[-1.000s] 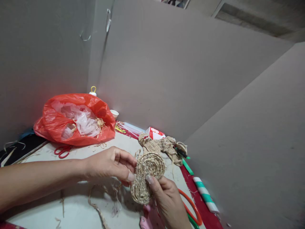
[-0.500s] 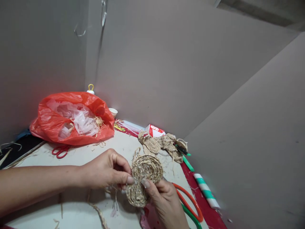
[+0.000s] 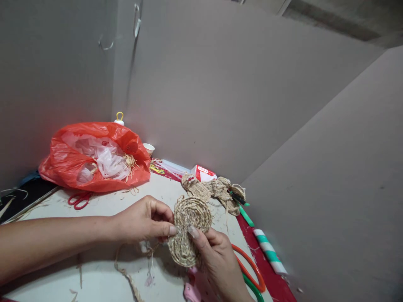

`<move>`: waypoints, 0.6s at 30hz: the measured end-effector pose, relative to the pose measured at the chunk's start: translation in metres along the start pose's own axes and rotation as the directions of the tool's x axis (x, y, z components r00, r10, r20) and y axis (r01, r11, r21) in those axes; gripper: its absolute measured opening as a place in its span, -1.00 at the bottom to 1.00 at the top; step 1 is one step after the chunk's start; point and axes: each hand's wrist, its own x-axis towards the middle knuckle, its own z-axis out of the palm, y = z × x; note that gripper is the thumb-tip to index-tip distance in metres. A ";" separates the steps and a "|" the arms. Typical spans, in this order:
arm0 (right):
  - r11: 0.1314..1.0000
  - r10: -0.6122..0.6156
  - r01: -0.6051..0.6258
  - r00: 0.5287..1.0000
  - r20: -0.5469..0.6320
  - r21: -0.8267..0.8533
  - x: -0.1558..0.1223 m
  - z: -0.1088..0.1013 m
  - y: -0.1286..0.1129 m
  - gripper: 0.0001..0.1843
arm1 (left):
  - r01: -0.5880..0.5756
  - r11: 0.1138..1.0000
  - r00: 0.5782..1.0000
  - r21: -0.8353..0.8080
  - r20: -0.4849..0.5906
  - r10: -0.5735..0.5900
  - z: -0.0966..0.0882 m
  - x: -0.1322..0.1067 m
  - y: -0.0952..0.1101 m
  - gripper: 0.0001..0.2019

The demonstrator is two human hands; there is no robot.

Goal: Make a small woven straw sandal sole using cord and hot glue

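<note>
A coiled, figure-eight piece of braided straw cord (image 3: 192, 216) is held up above the table in front of me. My left hand (image 3: 149, 220) pinches its left edge at the narrow waist between thumb and fingers. From the right, my right hand (image 3: 217, 258) grips the piece, its thumb across the front and its fingers behind, partly hidden. A loose braided straw cord (image 3: 127, 274) trails on the table below my left hand. Under the held piece lies a pink object (image 3: 193, 287), partly covered by my right hand.
A red plastic bag (image 3: 94, 157) with straw stands back left, red scissors (image 3: 79, 200) before it. More coiled straw pieces (image 3: 210, 188) lie at the back, near a red and white box (image 3: 203, 173). Orange handles (image 3: 252, 268) and a green-striped roll (image 3: 270, 251) sit right, beside the wall.
The straw piece has tilted more upright and its loop at the upper left now lies against the coil. Both hands keep their hold, the right shifting slightly.
</note>
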 end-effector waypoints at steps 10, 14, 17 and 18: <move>0.999 -0.049 0.049 0.993 -0.104 0.003 -0.001 0.000 -0.002 -0.60 | -0.127 0.968 0.978 0.216 -0.139 0.159 0.003 -0.007 0.012 -0.66; 0.982 0.027 -0.008 0.995 -0.097 0.189 0.006 -0.004 -0.001 -0.65 | -0.369 0.773 0.851 0.515 -0.146 0.504 0.001 -0.017 0.017 -0.66; 0.998 -0.024 0.037 0.976 -0.217 0.058 0.008 -0.009 -0.001 -0.60 | -0.447 0.671 0.752 0.591 -0.158 0.640 0.002 -0.021 0.016 -0.88; 0.997 -0.070 0.062 0.961 -0.268 -0.039 0.008 -0.010 0.000 -0.58 | -0.425 0.700 0.769 0.574 -0.179 0.614 0.004 -0.020 0.013 -0.88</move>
